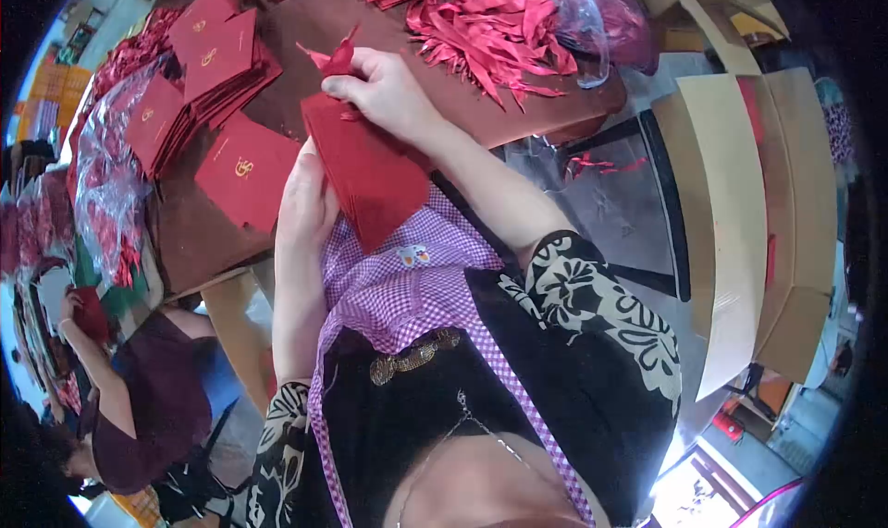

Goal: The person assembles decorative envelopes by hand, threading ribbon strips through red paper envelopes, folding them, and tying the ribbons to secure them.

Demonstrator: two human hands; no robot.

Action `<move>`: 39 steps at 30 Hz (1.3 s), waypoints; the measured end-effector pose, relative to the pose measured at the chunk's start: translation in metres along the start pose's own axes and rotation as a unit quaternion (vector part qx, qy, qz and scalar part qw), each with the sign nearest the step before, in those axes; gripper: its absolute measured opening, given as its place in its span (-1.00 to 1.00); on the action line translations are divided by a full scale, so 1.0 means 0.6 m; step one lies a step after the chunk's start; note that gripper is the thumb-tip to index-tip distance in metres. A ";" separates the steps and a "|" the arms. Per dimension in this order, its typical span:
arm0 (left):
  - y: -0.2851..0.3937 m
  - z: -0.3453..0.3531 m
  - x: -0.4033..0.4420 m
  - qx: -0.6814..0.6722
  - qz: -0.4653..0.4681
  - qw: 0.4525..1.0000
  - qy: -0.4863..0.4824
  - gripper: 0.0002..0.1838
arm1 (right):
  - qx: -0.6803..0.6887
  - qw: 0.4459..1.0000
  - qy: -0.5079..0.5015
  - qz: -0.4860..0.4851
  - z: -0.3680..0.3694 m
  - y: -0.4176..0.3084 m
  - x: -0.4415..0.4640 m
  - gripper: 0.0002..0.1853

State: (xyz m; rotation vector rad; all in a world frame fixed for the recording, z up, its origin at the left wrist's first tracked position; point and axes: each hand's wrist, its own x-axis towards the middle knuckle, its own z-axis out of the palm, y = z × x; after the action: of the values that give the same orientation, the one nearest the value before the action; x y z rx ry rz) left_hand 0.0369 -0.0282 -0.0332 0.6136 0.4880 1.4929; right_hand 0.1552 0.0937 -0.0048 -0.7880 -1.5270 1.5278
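Observation:
A small stack of red cards point(365, 177), possibly bags or folders, is held tilted in front of my apron. My left hand point(307, 193) grips its left edge, with the fingers partly hidden behind it. At the top corner, my right hand point(393, 89) is closed, thumb and fingers pinching a red ribbon point(337, 60) whose ends stick up. Beside my left hand lies a red card with a gold emblem point(248, 170) on the brown table point(199, 241).
More piles of gold-printed red cards point(217, 56) lie at the table's left. A heap of red ribbons point(495, 29) is at the back right, beside a plastic bag point(592, 29). Cardboard boxes point(731, 232) stand on the right. Another person point(153, 408) works at lower left.

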 end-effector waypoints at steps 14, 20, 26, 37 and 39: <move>0.009 0.000 0.019 0.550 0.138 0.814 0.126 -0.79 | 0.125 0.992 0.014 0.031 0.001 0.032 -0.003 -0.79; 0.034 -0.023 0.015 0.308 0.082 0.921 0.225 -0.89 | -0.408 0.879 0.132 -0.211 -0.134 0.053 -0.045 -0.78; 0.037 -0.058 0.018 0.265 0.066 0.925 0.264 -0.90 | -0.512 0.782 0.288 -0.207 -0.283 0.057 -0.123 -0.90; 0.026 -0.056 0.025 0.285 0.018 0.915 0.283 -0.73 | -0.544 0.778 0.296 -0.109 -0.411 0.100 -0.166 -0.88; 0.027 -0.054 0.024 0.271 0.024 0.924 0.269 -0.74 | -0.228 0.920 0.319 0.000 -0.381 0.070 -0.164 -0.84</move>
State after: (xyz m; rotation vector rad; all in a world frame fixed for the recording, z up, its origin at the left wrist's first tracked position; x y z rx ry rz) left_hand 0.0042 -0.0116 -0.0463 0.6343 1.3527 1.5738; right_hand 0.3967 0.1201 -0.0737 -1.3909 -1.3696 0.7743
